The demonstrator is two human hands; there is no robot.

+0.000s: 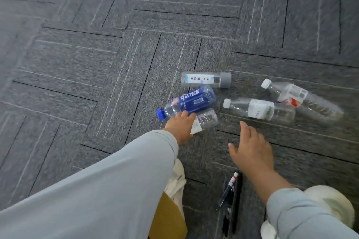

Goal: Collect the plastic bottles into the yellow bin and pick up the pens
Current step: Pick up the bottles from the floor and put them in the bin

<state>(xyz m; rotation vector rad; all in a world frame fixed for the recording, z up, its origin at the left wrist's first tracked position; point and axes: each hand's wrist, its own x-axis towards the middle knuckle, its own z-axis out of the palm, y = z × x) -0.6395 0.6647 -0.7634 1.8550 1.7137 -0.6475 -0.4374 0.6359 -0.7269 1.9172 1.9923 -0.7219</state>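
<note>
On my feed a grey carpet (97,64) of rectangular tiles covers the whole floor, from the near edge to the far one. The tiles are set at right angles to one another, and each is crossed by thin pale and dark lines. Near the middle of the near edge I see a crumpled white cloth or bag (177,178), partly hidden, and in the near right corner a cream-white rounded shape (334,203) too blurred for me to name.
</note>
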